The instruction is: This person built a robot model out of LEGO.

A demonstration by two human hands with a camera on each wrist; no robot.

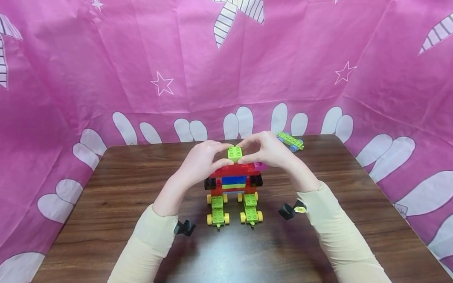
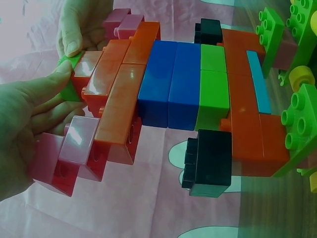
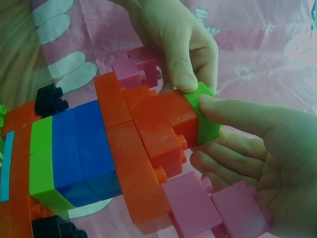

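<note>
A brick figure (image 1: 234, 181) stands in the middle of the brown table (image 1: 118, 198) on two green wheeled feet (image 1: 234, 211), with red, blue, green and black layers and pink bricks at its shoulders. A small green brick (image 1: 235, 153) sits on its red top layer. My left hand (image 1: 227, 154) and right hand (image 1: 246, 153) each pinch this green brick from their own side, between thumb and forefinger. The left wrist view shows the green brick (image 2: 69, 91) between my left thumb and the other hand. In the right wrist view, both thumbs press on the green brick (image 3: 204, 116).
A small green wheeled piece (image 1: 290, 140) with blue wheels lies at the table's back right edge. Pink cloth with white shapes (image 1: 92, 80) surrounds the table on three sides. Bare wood lies to the left, right and front of the figure.
</note>
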